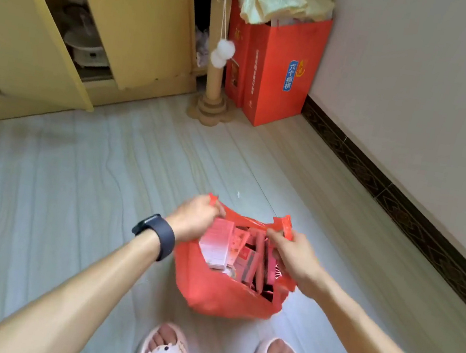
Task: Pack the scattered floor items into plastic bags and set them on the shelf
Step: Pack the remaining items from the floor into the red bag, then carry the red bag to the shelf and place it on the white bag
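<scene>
A red plastic bag (220, 295) sits on the pale floor in front of my feet, its mouth pulled open. Inside lie several red and pink packets and small boxes (237, 252). My left hand (193, 220), with a dark watch on the wrist, grips the bag's left handle. My right hand (294, 256) pinches the right handle, whose red tip sticks up above my fingers. Both handles are held apart over the contents.
A yellow cabinet (128, 15) with an open door stands at the back left, white appliances inside. A cardboard cat scratching post (215, 52) and red paper bags (280, 71) fill the far corner. A white wall with dark skirting (389, 193) runs along the right.
</scene>
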The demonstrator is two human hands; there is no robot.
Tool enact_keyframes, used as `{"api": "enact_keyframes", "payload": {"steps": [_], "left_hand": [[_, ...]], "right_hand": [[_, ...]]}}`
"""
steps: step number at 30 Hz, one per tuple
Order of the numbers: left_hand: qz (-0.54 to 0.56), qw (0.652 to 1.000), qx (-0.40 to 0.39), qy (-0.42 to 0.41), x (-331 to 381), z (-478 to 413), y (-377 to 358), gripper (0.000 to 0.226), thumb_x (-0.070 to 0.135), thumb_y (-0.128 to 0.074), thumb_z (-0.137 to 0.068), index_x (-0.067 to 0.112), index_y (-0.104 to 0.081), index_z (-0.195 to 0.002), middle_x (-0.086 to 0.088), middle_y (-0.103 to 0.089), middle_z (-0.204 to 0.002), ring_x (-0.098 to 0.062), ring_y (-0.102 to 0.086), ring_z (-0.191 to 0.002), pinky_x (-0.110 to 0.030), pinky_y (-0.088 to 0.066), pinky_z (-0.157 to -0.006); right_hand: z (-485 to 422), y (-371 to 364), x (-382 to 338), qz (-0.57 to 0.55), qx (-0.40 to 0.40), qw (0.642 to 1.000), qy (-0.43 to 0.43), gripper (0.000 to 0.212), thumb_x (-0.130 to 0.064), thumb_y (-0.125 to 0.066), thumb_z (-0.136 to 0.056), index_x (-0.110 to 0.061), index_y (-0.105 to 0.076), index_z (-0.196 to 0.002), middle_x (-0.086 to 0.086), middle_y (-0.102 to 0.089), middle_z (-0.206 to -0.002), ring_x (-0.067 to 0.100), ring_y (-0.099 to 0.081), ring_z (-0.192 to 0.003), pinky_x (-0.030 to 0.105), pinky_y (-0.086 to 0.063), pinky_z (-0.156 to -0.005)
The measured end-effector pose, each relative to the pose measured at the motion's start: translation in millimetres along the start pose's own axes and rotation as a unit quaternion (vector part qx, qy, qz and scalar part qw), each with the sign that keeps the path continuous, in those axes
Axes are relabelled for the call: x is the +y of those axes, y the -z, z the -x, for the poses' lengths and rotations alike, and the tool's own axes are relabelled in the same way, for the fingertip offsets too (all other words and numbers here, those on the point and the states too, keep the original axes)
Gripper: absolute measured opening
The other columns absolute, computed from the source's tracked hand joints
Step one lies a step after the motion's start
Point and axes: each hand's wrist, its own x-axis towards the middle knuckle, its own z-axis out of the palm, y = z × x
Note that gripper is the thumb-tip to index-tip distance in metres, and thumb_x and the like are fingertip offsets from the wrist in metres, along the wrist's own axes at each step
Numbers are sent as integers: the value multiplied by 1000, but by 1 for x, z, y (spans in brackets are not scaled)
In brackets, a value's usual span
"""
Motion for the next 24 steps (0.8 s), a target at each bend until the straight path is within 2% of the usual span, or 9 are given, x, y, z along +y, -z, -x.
{"api": "enact_keyframes", "payload": {"steps": [2,4,6,9,11,13,16,21,24], "left_hand": [[125,990,66,-1,29,-40,25,28,4,-40,-95,14,-60,-80,2,-38,-34,-16,-35,-26,-27,-28,-42],[148,983,108,-21,50,-75,50,29,7,-40,-95,19,-61,-79,10,-31,-31,-7,-27,-24,-26,-22,-43],[170,975,133,-46,56,-118,65,26,12,-44,-91,17,-69,-88,4,-43,-34,-16,-37,-27,-31,-29,-46],[87,975,194,-63,31,-163,63,30,30,-50,-81,18,-75,-94,-10,-72,-81,-35,-64,-83,-39,-47,-71],[-8,991,126,-32,-3,-181,50,25,39,-50,-82,20,-67,-84,-1,-69,-84,-27,-64,-90,-33,-47,-76],[-41,998,32,34,-32,-179,37,23,38,-55,-89,17,-56,-77,1,-63,-72,-27,-64,-77,-34,-52,-69],[-45,993,-5,112,-48,-156,36,28,34,-57,-92,19,-48,-70,6,-60,-57,-20,-61,-62,-28,-47,-58],[33,982,-40,184,11,-112,69,22,28,-59,-90,13,-55,-74,7,-61,-51,-11,-54,-49,-28,-44,-57],[126,965,-6,228,78,-87,108,20,24,-62,-85,7,-70,-76,8,-58,-46,-16,-47,-50,-27,-33,-52]], "right_hand": [[-41,5,-42,-112,66,991,46,36,-38,-54,-93,-22,-40,-65,-6,-42,-49,12,-34,-40,26,-28,-45],[-78,15,-89,-179,117,973,83,37,-37,-54,-96,-21,-35,-69,-5,-40,-50,12,-29,-37,22,-24,-39],[-121,21,-119,-216,145,960,102,36,-40,-52,-96,-20,-38,-70,-4,-41,-51,12,-31,-37,22,-25,-39],[-172,3,-112,-187,163,962,117,35,-36,-49,-96,-18,-48,-67,-5,-46,-52,13,-38,-40,24,-30,-42],[-188,-21,-88,-120,141,978,96,37,-38,-49,-98,-20,-54,-66,-9,-51,-51,13,-45,-46,28,-35,-49],[-183,-44,-59,-21,97,994,52,39,-42,-47,-99,-19,-57,-69,-9,-58,-56,13,-52,-55,31,-40,-58],[-142,-61,-33,75,16,996,-37,35,-40,-46,-100,-19,-58,-74,-4,-65,-67,18,-60,-70,41,-49,-72],[-65,-42,-87,34,-63,991,-113,29,-30,-45,-101,-13,-58,-81,-2,-70,-66,12,-65,-63,34,-51,-72],[-55,-3,-169,-65,8,990,-121,23,-21,-47,-100,-12,-60,-82,-1,-62,-62,9,-57,-52,25,-48,-58]]}}
